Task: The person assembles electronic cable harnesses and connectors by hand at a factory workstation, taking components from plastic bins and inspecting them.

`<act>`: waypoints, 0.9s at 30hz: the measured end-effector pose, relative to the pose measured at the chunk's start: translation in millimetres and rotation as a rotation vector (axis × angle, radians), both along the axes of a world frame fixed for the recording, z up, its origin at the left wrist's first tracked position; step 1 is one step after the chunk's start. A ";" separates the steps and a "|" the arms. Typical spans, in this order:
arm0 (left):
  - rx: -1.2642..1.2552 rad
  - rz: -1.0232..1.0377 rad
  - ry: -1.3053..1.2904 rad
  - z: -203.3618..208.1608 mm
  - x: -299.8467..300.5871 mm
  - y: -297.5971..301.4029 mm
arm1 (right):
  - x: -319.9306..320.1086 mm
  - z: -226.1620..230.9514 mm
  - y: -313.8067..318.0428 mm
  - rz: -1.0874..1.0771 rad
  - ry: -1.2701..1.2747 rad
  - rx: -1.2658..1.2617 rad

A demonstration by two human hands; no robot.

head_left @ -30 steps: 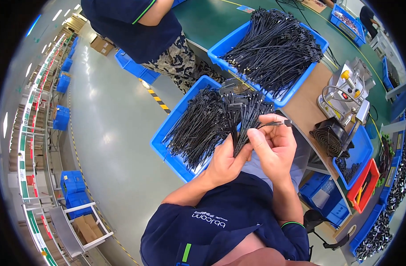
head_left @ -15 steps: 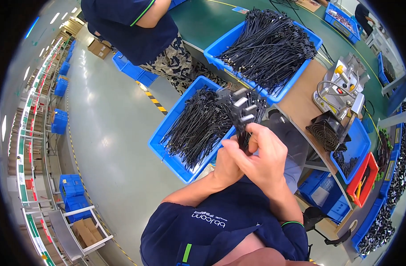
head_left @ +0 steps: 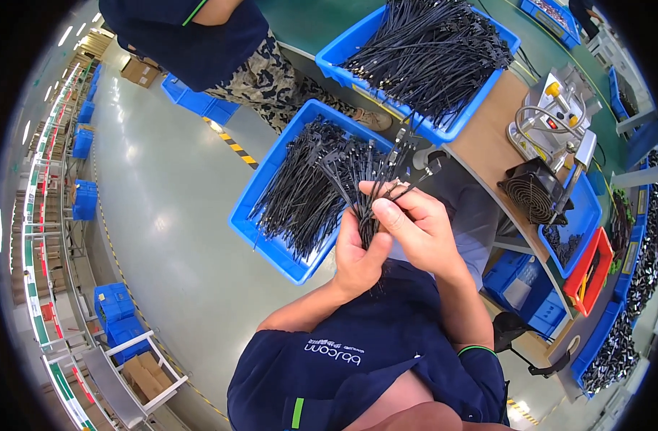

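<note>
A fanned bundle of thin black cables [head_left: 359, 192] with small connector ends stands in front of my chest. My left hand [head_left: 359, 257] is wrapped round its lower part. With thumb and fingers pinched, my right hand [head_left: 421, 228] grips a few cables at the bundle's right side, their ends splayed to the upper right. Just beyond my hands, a blue bin [head_left: 244, 219] holds a heap of similar black cables [head_left: 300, 194]. Farther off on the bench, a larger blue bin [head_left: 329, 63] is piled with more of them [head_left: 429, 57].
At the right, a metal bench machine [head_left: 559, 115] stands beside a black fan [head_left: 534, 194]. Nearby lie a blue tray [head_left: 587, 208] and a red tray [head_left: 595, 269]. Another person [head_left: 192, 50] stands at the upper left. Blue crates [head_left: 117, 309] stand along the left aisle.
The bundle has fanned out from a tighter clump. My right hand has shifted from the top of the clump to separate cables at its right side. The view has moved slightly.
</note>
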State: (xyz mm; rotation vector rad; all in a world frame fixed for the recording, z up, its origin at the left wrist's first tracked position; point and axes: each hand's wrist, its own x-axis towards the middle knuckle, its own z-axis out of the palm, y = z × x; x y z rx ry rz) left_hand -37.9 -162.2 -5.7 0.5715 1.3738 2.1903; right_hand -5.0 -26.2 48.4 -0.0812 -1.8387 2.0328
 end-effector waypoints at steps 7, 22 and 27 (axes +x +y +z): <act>0.048 0.033 -0.238 -3.0 -14.8 -27.1 | -14.1 -10.6 -20.0 -0.073 0.041 0.400; 0.092 0.547 -0.183 -24.8 -96.0 -175.3 | -45.5 -49.9 -64.2 0.032 -0.106 -0.444; -0.035 0.877 0.037 -18.6 -119.2 -246.8 | -85.9 -63.5 -66.6 0.026 -0.224 -0.464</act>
